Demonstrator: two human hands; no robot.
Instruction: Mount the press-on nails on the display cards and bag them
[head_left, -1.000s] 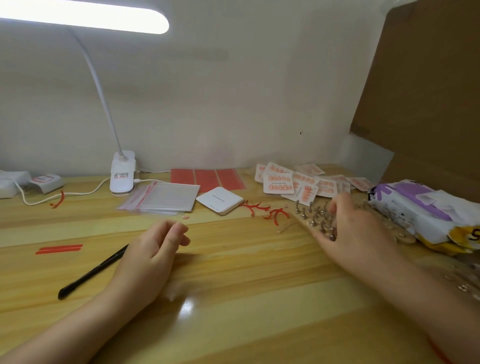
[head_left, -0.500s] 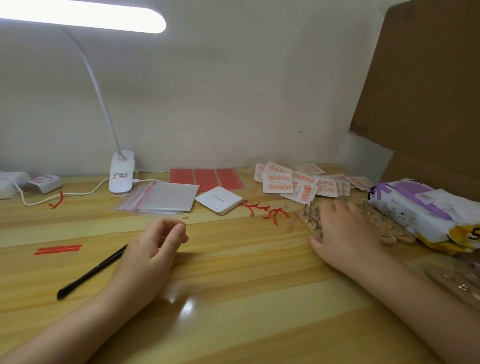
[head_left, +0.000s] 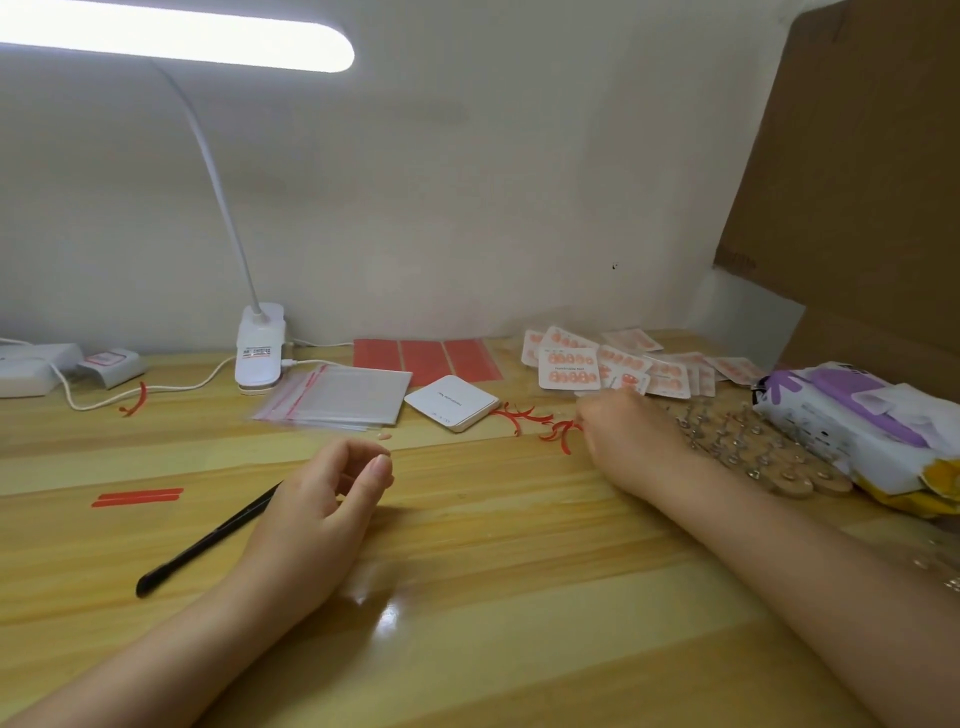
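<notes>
Moved: right hand (head_left: 631, 441) has left the wooden board (head_left: 753, 447) and slid toward frame centre, now at the red strips (head_left: 558, 431); left hand (head_left: 322, 499) sits where it was
Right hand: back up, fingers bent down onto the table (head_left: 493, 597) near the bagged nail cards; fingertips hidden, so cannot tell whether it holds anything
Left hand: lower centre-left, resting on its edge, fingers loosely curled with thumb close to forefinger; nothing seen in it
Nail cards (head_left: 569, 369): bagged pile fanned out at the wall, right of centre, just above the right hand
Blank cards (head_left: 451, 402): small white stack at centre, between bags and red strips
Bags (head_left: 337, 397): clear zip bags stacked left of the blank cards
Loose nail (head_left: 384, 436): lone pink piece just below the bags
Board: wooden, studded with metal stands, right of the right hand, beside a purple packet (head_left: 852, 415)
Pen (head_left: 208, 543): black, lying slantwise, its upper end hidden behind the left hand
Lamp (head_left: 260, 348): lit, clipped at upper left
</notes>
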